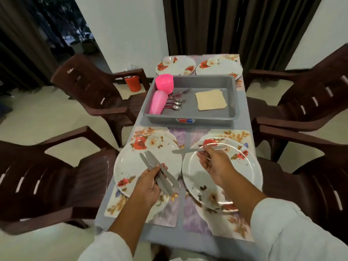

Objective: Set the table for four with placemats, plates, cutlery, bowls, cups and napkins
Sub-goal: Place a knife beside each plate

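Two dark brown chairs, the near left chair (47,178) and the far left chair (90,87), stand left of the grip of the left hand (148,187). The near right chair (310,176) and the far right chair (310,95) stand right of the grip of the right hand (214,166). Far past both grips are a white wall (128,34) and dark curtains (235,25). The floor (28,113) is pale.

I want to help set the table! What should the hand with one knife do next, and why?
Probably lay that knife on the placemat beside the near right plate: the right hand holds it above that plate, and the left hand holds three more knives.
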